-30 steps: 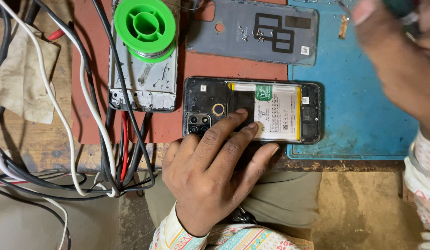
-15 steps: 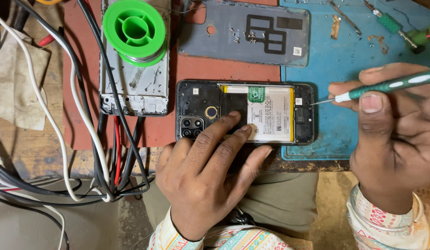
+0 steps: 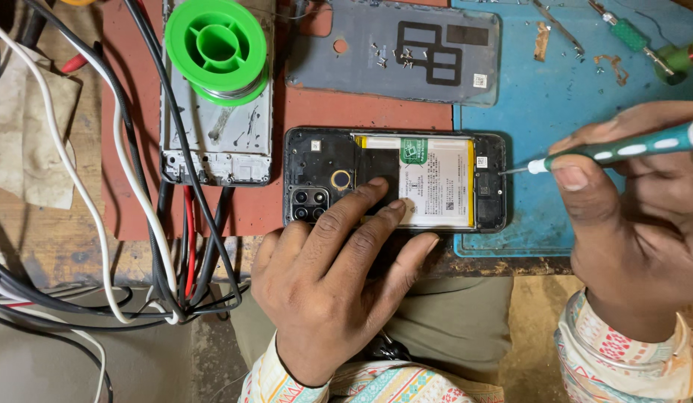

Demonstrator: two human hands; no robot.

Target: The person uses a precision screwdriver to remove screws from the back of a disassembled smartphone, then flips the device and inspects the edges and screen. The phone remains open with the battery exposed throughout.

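The left hand (image 3: 339, 276) lies palm down, fingers spread and stretched toward the far side, wrist near. The right hand (image 3: 637, 216) sits at the right, fingers curled in a pinching grip, thumb pointing left.

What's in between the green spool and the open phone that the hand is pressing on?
In the head view, between the green spool and the open phone lies the lower end of a grey phone frame, which the spool sits on, then a bare strip of red mat.

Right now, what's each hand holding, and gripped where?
Right hand holds a green-and-white screwdriver by its handle, thumb and fingers pinching near the shaft. Left hand grips nothing; its fingers press flat on the opened phone.
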